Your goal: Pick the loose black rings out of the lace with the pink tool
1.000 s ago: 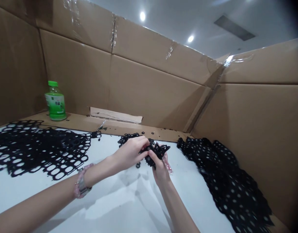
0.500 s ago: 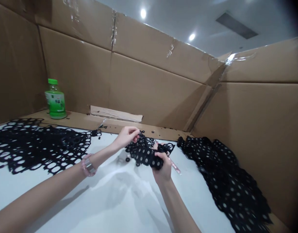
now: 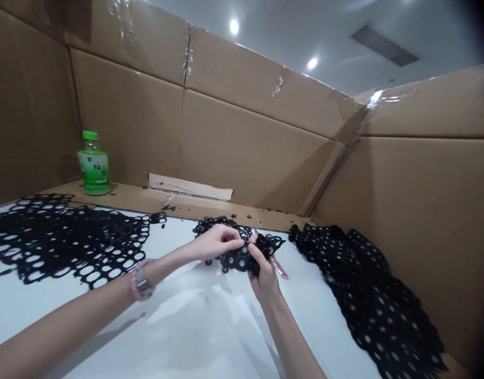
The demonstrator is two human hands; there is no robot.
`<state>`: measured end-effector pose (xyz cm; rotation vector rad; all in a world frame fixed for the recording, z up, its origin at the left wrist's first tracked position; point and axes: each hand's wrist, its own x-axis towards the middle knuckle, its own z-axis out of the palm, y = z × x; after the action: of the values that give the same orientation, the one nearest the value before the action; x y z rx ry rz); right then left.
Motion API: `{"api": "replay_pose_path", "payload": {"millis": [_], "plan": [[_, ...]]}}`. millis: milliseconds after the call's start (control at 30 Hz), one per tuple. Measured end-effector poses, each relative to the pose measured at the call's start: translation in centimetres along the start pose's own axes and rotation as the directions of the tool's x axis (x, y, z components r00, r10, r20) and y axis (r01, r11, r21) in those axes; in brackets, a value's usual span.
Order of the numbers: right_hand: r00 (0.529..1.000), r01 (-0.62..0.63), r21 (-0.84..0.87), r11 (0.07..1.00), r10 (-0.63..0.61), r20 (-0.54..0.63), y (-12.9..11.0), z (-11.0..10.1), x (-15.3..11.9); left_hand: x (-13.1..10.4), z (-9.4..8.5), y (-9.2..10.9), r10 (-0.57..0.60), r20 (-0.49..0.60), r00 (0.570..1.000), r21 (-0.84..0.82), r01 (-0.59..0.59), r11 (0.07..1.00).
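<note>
My right hand (image 3: 264, 273) grips a bunched piece of black perforated fabric (image 3: 238, 260) with pale round dots showing through its holes. Against the top edge of that fabric, my left hand (image 3: 218, 243) pinches with thumb and forefinger, close to the right thumb; whatever small bit lies between the fingertips is hidden. A pink bracelet with a metal plate (image 3: 142, 281) circles the left wrist. Just behind the left hand lies a small heap of black rings (image 3: 214, 223). A narrow pink strip-like item (image 3: 280, 268) shows beyond the right hand.
Black openwork netting (image 3: 80, 237) spreads over the white surface (image 3: 179, 321) at left. A larger pile of black perforated fabric (image 3: 368, 295) lies at right. A green drink bottle (image 3: 95, 166) stands at back left. Cardboard walls (image 3: 250, 142) enclose the surface, with a cardboard strip (image 3: 190, 187) at their base.
My left hand has come down and right from above the ring heap to the fabric by the right thumb. The right hand still holds the fabric, its thumb now along the top.
</note>
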<state>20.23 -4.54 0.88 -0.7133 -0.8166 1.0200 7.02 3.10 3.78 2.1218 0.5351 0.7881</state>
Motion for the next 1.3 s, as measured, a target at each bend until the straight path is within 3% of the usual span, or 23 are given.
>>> {"api": "replay_pose_path", "payload": {"millis": [167,267,333,433,500,633,767,867,1000,1100,1200,1300], "plan": [[0.996,-0.034,-0.086,0.996,0.027,-0.085,-0.2,0.1,0.0,-0.5,-0.7,2.1,0.071,-0.177,0.982,0.07,-0.06,0.996],[0.99,-0.053,-0.136,0.989,0.034,-0.137,-0.2,0.2,-0.2,-0.6,-1.1,1.9,0.153,-0.252,0.955,0.219,-0.098,0.971],[0.988,-0.043,-0.121,0.992,0.025,-0.15,0.0,0.2,-0.3,-0.7,-0.8,1.7,0.251,-0.317,0.914,0.368,-0.126,0.921],[0.987,0.015,-0.103,0.995,-0.031,-0.155,0.3,0.2,-0.1,-1.0,0.1,1.5,0.369,-0.286,0.884,0.501,-0.19,0.844],[0.985,0.069,-0.126,0.99,-0.088,-0.148,0.6,0.0,0.1,-1.1,0.7,1.4,0.33,-0.222,0.917,0.426,-0.213,0.879],[0.974,0.153,-0.18,0.972,-0.179,-0.142,1.1,-0.4,0.2,-0.8,1.6,1.3,0.092,-0.189,0.978,0.083,-0.077,0.994],[0.967,0.172,-0.15,0.974,-0.196,-0.161,1.3,-0.4,0.0,0.1,1.4,0.4,-0.051,-0.197,0.979,-0.147,0.022,0.989],[0.978,0.13,-0.047,0.99,-0.136,-0.161,0.9,-0.1,0.0,0.9,0.0,-1.4,-0.179,-0.214,0.96,-0.284,0.114,0.952],[0.99,-0.011,0.156,0.988,0.033,-0.14,0.2,0.2,-0.1,1.6,-2.1,-5.0,-0.25,-0.358,0.899,-0.274,0.154,0.949],[0.984,-0.115,0.171,0.979,0.136,-0.118,0.3,0.3,-0.2,1.6,-2.3,-6.9,-0.248,-0.328,0.912,-0.228,0.178,0.957],[0.976,-0.165,0.169,0.972,0.186,-0.116,0.8,0.3,-0.2,1.4,-1.3,-6.8,-0.231,-0.268,0.935,-0.198,0.182,0.963],[0.976,-0.137,0.237,0.962,0.172,-0.134,0.8,0.0,0.1,1.1,-0.6,-4.7,-0.189,-0.17,0.967,-0.148,0.164,0.975]]}}
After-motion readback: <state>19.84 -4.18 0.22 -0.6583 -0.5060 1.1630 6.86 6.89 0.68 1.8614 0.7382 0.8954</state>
